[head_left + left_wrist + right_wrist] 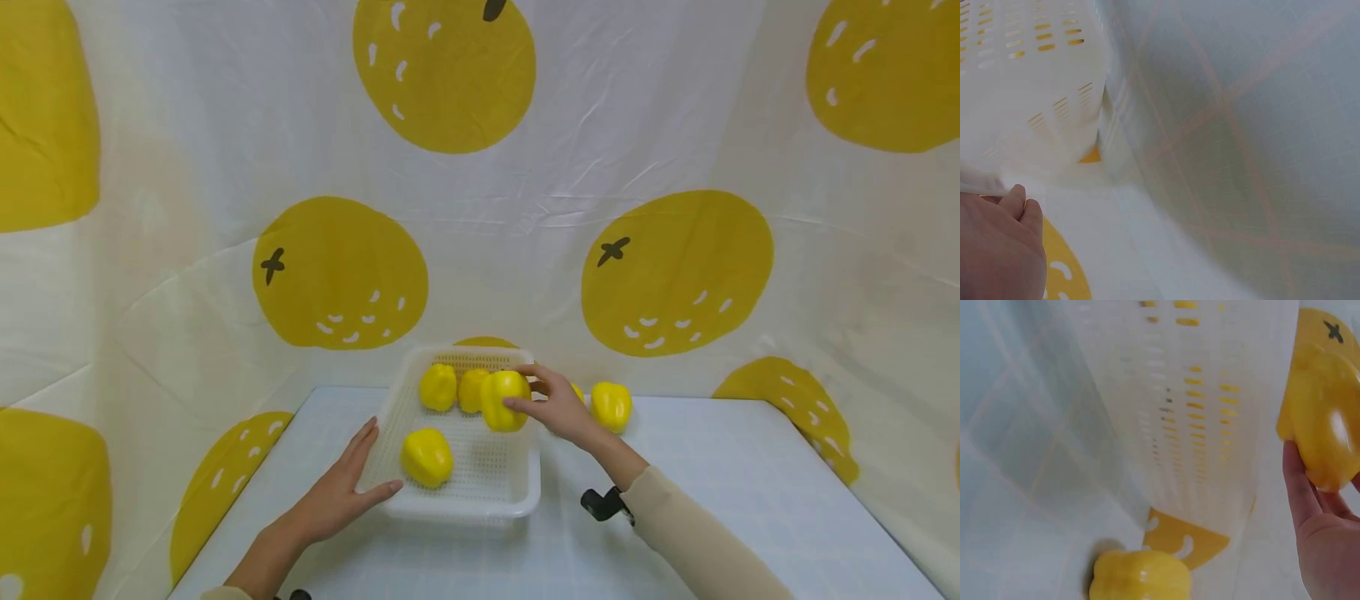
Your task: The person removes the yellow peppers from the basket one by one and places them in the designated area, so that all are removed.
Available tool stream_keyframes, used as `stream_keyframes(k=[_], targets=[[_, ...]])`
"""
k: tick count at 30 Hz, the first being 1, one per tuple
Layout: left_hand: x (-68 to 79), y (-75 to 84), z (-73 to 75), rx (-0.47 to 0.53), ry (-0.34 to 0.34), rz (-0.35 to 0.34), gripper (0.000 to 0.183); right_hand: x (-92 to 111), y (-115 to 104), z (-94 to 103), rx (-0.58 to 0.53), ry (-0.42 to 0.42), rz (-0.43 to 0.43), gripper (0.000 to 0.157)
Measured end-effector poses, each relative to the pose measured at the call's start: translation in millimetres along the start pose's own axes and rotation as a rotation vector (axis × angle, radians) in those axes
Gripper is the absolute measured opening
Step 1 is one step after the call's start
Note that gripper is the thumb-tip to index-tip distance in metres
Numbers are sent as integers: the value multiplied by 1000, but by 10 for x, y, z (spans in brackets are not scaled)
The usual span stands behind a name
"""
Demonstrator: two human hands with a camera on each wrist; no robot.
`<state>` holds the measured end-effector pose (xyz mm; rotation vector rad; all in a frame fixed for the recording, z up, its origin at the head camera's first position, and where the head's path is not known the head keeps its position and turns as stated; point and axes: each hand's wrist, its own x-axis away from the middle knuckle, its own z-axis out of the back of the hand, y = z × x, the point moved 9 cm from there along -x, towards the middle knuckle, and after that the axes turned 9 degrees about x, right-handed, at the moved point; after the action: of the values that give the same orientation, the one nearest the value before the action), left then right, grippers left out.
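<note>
My right hand [558, 408] grips a yellow bell pepper [504, 402], thumb on its near side, above the right part of a white perforated basket [461, 506]. In the right wrist view, that bell pepper [1329, 419] is beside the basket's rim, fingers around its lower end. My left hand [333, 496] rests at the basket's left front corner, fingers straight along the side and thumb over the rim. Inside the basket, one bell pepper [427, 458] lies near the front left; two others, a left one [438, 387] and a right one [471, 390], sit toward the back.
Right of the basket, a yellow bell pepper [611, 407] stands on the light blue table [712, 492], with another [577, 392] mostly hidden behind my right hand. A white curtain [510, 192] printed with big yellow fruit surrounds the table's back and sides.
</note>
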<state>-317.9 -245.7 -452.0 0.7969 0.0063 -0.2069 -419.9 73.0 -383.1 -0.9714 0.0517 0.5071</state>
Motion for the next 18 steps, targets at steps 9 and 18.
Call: stream_keyframes(k=[9,18], targets=[[-9,-8,13,-3,-15,18,106,155,210,310,-70,-22,-89,68],[-12,-17,1,6,-16,31,107,315,431,604,-5,14,-109,66]])
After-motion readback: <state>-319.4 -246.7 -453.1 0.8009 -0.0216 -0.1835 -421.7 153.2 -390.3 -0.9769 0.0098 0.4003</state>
